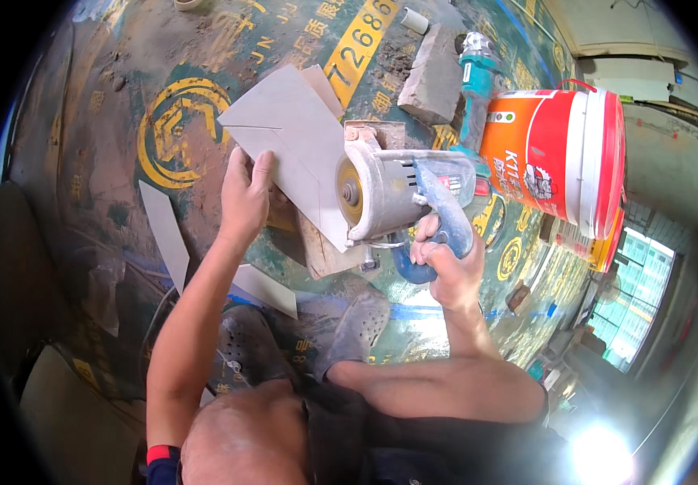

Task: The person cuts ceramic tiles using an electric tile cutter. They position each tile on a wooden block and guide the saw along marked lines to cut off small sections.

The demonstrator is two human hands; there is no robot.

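My right hand [450, 263] is wrapped round the blue handle of a circular saw [393, 190], a dusty hand-held tile cutter with a round blade on its left side. The saw rests at the right edge of a pale grey tile [292, 137]. A dark straight line and a slit-like mark run across the tile's face. My left hand [247, 190] grips the tile's lower left edge, thumb on top and fingers beneath. Under the tile, a dusty block [329, 255] props it up. Whether the blade is turning cannot be made out.
Narrow tile offcuts [165, 230] lie left of my feet, near a dark cable. A teal angle grinder [476, 97] leans beside an orange and white bucket [539, 153] at right. Behind the saw sits a concrete block [432, 77]. Dust covers the green printed floor covering [123, 89].
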